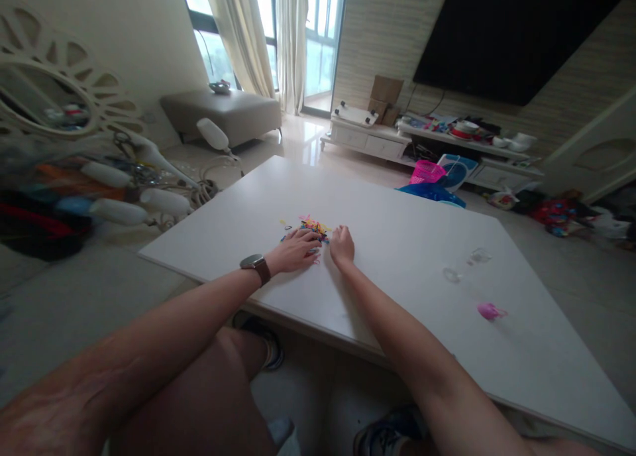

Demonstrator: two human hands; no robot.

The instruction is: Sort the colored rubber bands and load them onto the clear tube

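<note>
A small heap of colourful bits point(312, 224), thin and band-like in yellow, pink, blue and black, lies on the white table point(397, 244). My left hand point(297, 249) rests over the near side of the heap, fingers stretched out and lying flat; it hides part of the pile. My right hand point(342, 245) stands on its edge just right of the heap, with the fingers curled in. Whatever those fingers hold, if anything, is too small or hidden to make out. A watch point(256, 264) is on my left wrist.
On the table's right side are a clear ring-shaped piece point(452, 275), a clear small container point(479, 256) and a pink object point(489, 311). A lamp with white shades point(119, 212) stands off the left edge. Beyond the far edge is a pink basket point(427, 172).
</note>
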